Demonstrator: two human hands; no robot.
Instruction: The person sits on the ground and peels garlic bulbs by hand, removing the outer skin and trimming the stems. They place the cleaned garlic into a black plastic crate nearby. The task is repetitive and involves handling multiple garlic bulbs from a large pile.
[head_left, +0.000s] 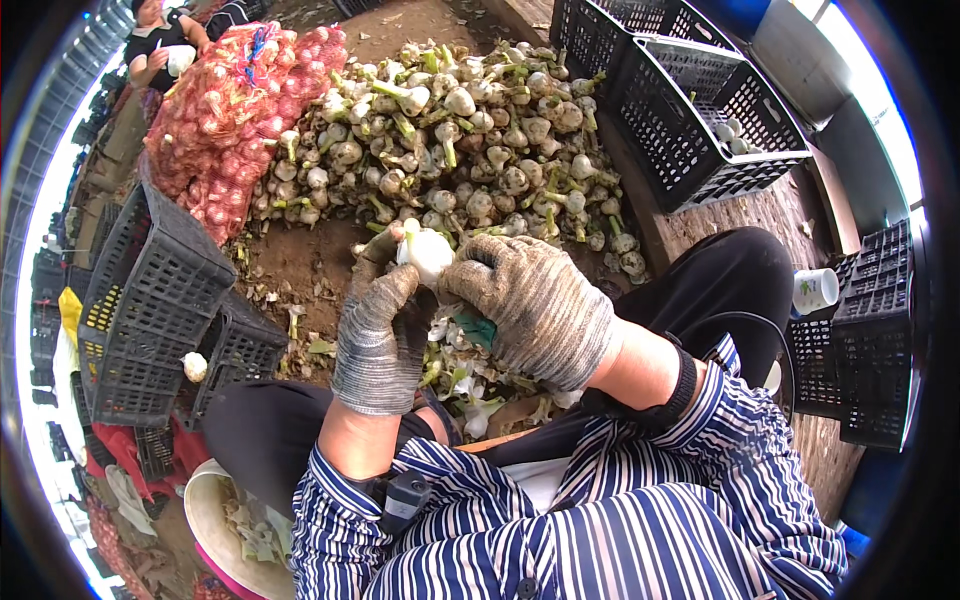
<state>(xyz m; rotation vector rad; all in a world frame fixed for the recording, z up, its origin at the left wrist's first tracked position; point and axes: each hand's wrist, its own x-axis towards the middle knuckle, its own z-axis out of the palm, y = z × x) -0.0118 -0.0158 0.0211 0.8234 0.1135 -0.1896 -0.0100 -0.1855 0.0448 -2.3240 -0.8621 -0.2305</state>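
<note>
My left hand (382, 330), in a soiled grey knit glove, holds a whitish garlic bulb (427, 253) between thumb and fingers, its short cut stem pointing up. My right hand (529, 304), gloved alike, is curled with its thumb and forefinger against the bulb's right side. Below its fingers shows a green object (476, 330) in its grip; most of it is hidden, and I cannot tell what it is. Beyond both hands lies a large heap of untrimmed garlic bulbs (480, 142). Peeled skins and stem pieces (472, 409) litter the ground between my legs.
A full red mesh sack of garlic (225, 127) leans left of the heap; a person (161, 45) sits behind it. Black plastic crates stand left (154, 315) and right (675, 127), the latter holding several bulbs. A white cup (815, 292) is right; a pale bucket (206, 517) with scraps is lower left.
</note>
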